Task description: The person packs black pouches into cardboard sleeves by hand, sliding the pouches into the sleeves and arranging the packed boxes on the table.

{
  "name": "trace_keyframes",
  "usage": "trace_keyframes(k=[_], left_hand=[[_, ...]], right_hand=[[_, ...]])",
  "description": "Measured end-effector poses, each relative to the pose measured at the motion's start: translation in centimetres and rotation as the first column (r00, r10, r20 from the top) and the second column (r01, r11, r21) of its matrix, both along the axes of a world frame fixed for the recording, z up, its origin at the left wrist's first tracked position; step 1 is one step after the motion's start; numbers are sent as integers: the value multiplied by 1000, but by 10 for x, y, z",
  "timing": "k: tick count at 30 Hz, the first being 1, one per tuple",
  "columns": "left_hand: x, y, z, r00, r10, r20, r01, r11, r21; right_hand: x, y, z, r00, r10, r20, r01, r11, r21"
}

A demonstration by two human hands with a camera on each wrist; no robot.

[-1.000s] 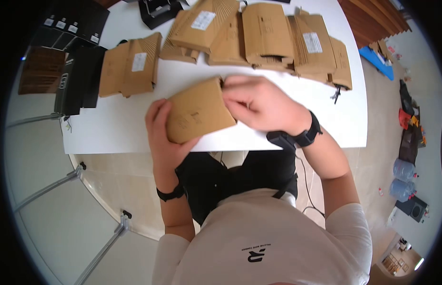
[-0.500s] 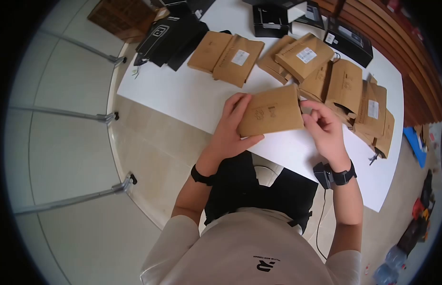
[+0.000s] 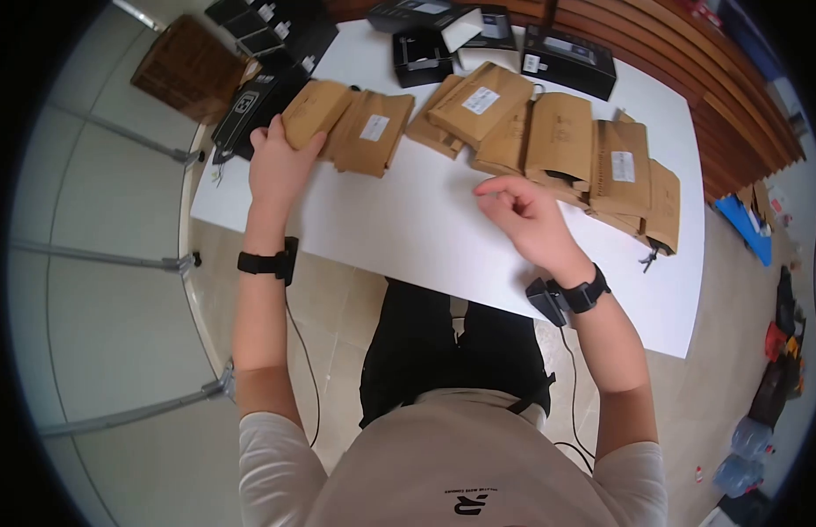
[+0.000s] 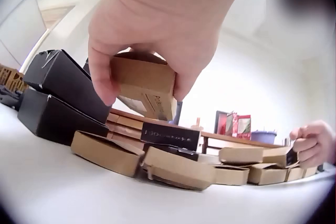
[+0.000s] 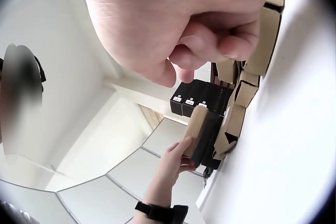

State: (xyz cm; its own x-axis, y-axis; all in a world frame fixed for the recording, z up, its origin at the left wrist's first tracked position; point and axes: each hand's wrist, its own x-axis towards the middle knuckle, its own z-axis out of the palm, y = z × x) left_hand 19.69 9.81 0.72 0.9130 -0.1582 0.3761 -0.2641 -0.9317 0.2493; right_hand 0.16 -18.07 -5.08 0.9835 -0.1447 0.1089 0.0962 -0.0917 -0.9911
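Observation:
My left hand (image 3: 280, 171) grips a small brown cardboard box (image 3: 316, 112) by its sides at the left of the table. In the left wrist view this box (image 4: 147, 82) hangs above the table, between thumb and fingers. Just right of it lies a flat brown box (image 3: 373, 132) with a white label. Over the middle of the white table, my right hand (image 3: 524, 215) hovers with loosely curled fingers and nothing in them. The nearest things to it are several overlapping brown boxes (image 3: 561, 136), some with flaps open.
Black boxes (image 3: 258, 110) stand at the table's left end, beside the held box. More black boxes, one of them open (image 3: 423, 57), sit along the back edge (image 3: 570, 61). A wooden slatted surface (image 3: 654, 79) rises behind the table. Cables trail from both wrists.
The brown box was held near the front of the table, with the right hand at its end. The left hand has carried it to the far left; the right hand has let go.

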Motion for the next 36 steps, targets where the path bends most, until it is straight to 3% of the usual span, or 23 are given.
trace_keyframes(k=[2,6,8,10,11,12,14,15,19,20,22,24,26,31,33,34,36], left_hand=[[6,-10,1,987,99,-128,-80,986,148],[12,-22,-6,970,140,-201,-61,932,356],[2,-33,0,974,133,-185,-57,929,366],[-7,-46,15,1000,13,-6,-10,919,395],[-10,-54,19,990,-133,39,114,939,324],[-13,-69,24,986,-160,36,140,934,328],[-26,-105,35,884,-467,13,455,867,202],[-33,-125,36,857,-515,15,510,851,124],[-16,-178,12,857,-496,-141,510,854,100],[-14,-183,7,855,-503,-127,515,851,102],[-11,-193,3,860,-419,-292,470,873,132],[-5,-193,-3,849,-413,-329,479,865,148],[-11,-192,-3,808,-436,-397,495,867,53],[-17,-174,-2,841,-397,-367,458,885,91],[-14,-137,-12,844,-513,-158,519,855,-9],[-19,-124,-11,846,-505,-169,513,859,-1],[-31,-98,-6,794,-597,-112,579,800,-160]], right_hand=[[0,-1,0,997,64,-37,-63,998,22],[-2,-1,8,994,106,-3,-106,994,30],[-2,-2,6,996,92,16,-93,993,71],[-2,-3,7,992,128,-16,-129,992,-12],[-3,-4,10,991,133,-29,-134,991,-23],[-3,-4,10,994,107,-32,-107,994,-18],[-3,-5,9,989,138,-46,-140,990,-28],[-2,-6,8,990,137,-21,-138,989,-47],[-3,-14,12,988,151,-41,-153,986,-66],[-3,-15,12,989,143,-29,-145,987,-73],[-2,-16,14,990,133,-43,-133,991,1],[-1,-18,16,990,133,-40,-133,991,15],[-2,-17,16,990,134,-43,-132,991,37],[-2,-22,18,990,122,-77,-126,991,-51],[-1,-21,16,990,120,-70,-123,992,-33],[0,-21,15,992,110,-55,-112,993,-25],[-1,-18,16,995,91,-35,-91,996,2]])
